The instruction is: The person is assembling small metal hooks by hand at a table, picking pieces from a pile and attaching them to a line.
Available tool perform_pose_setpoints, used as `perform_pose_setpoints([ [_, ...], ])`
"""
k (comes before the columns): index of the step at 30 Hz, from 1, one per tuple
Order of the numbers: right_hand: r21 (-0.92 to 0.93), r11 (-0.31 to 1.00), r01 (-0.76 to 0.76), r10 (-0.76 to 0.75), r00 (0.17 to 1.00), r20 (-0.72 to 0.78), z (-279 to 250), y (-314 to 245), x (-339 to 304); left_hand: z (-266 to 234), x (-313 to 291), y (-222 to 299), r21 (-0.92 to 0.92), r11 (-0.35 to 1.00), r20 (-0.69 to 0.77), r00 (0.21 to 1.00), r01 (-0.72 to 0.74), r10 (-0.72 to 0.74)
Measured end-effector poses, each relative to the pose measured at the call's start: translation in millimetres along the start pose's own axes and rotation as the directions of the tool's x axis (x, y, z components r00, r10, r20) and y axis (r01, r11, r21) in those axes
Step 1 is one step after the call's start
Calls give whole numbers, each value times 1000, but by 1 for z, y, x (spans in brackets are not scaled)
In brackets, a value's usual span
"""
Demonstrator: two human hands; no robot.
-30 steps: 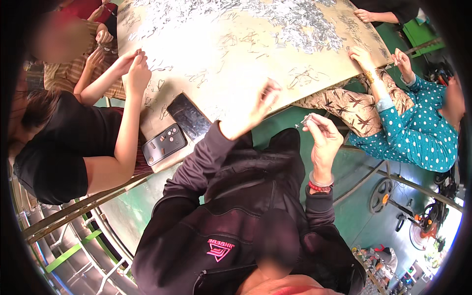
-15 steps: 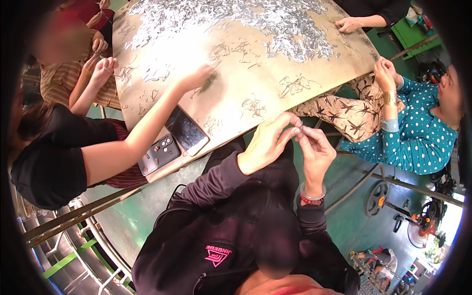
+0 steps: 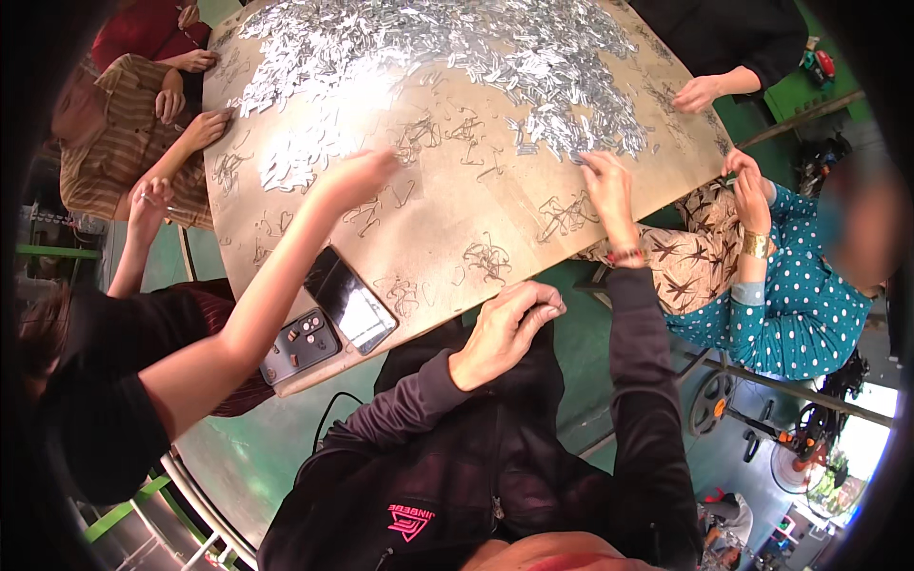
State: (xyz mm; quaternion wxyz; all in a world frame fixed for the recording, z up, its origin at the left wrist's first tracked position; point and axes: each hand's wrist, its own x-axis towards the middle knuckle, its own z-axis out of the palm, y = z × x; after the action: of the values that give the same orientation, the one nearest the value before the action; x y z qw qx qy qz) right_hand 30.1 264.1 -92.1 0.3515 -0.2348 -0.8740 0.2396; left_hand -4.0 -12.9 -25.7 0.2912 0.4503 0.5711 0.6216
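My left hand (image 3: 507, 335) is closed in front of the table's near edge, thumb pressed against the bent index finger. Whatever it pinches is hidden or too small to name. Stretched out over the table, my right hand (image 3: 609, 195) has its fingertips together at the near edge of a wide pile of small silver metal pieces (image 3: 571, 124). Something tiny and dark shows at those fingertips, but its kind cannot be made out. Below that hand lies a tangled bunch of thin bent wires (image 3: 562, 217). Another wire bunch (image 3: 487, 259) lies nearer to my left hand.
A dark phone (image 3: 354, 303) and a grey case with small round items (image 3: 301, 344) lie at the table's (image 3: 438, 209) near left corner. A co-worker's arm (image 3: 286, 257) reaches across from the left. Another co-worker in dotted teal (image 3: 800, 305) sits at right.
My hands were together, fingertips meeting before my chest. Now my right hand has moved away to the pile, while my left has dropped slightly and stays closed. The table appears shifted in view.
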Motion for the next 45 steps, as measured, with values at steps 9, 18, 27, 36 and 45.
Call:
perform_pose_setpoints([
  [9, -342, 920, 190, -94, 956, 279, 11, 15, 1, -4, -8, -5, 63, 997, 24, 999, -49, 47],
  [18, 637, 585, -503, 454, 853, 257, -44, -73, -50, 4, -16, 7, 83, 991, 64, 993, -105, 99],
  [27, 808, 122, -576, 272, 803, 531, -74, -108, -105, 15, -20, 7, 84, 992, 54, 994, -94, 90],
  [36, 736, 550, -395, 260, 918, 299, -105, -167, -120, 11, -15, 14, 76, 996, 92, 995, -51, 44],
  [45, 697, 600, -392, 408, 900, 155, -92, -172, -120, 4, -12, 11, 126, 992, 93, 995, -33, 21],
])
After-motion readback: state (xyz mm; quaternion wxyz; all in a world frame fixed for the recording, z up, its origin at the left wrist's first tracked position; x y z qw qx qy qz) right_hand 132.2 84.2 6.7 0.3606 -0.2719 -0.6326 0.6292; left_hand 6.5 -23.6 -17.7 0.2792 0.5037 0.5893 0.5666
